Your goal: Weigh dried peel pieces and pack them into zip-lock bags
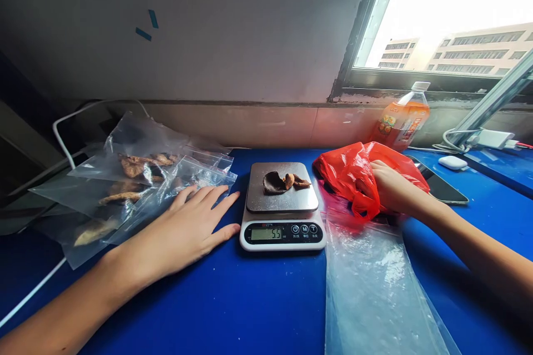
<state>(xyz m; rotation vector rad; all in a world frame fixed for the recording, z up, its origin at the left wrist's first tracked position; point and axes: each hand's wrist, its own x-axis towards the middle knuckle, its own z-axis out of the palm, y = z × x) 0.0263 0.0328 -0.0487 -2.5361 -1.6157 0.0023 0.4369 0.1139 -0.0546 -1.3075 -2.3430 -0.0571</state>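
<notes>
- Already filled: clear zip bags (137, 188) of dried brown pieces, stacked at left.
- Resting on scale (283, 208): three dried pieces (285, 182), display lit.
- Left hand (187, 227) flat, fingers spread, palm on blue table (233, 305), fingertips touching the bags, just beside the scale.
- Right hand (389, 188) reaching into red plastic bag (353, 175), fingers hidden; grip impossible to tell.
- Lying empty below: clear bag (375, 294), unfilled.

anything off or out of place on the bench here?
Nothing spilled or damaged. The scale sits level, with dried brown pieces on its platter. The left hand lies flat beside the filled clear bags; the right hand is in the red plastic bag. An empty clear bag lies flat.
</notes>
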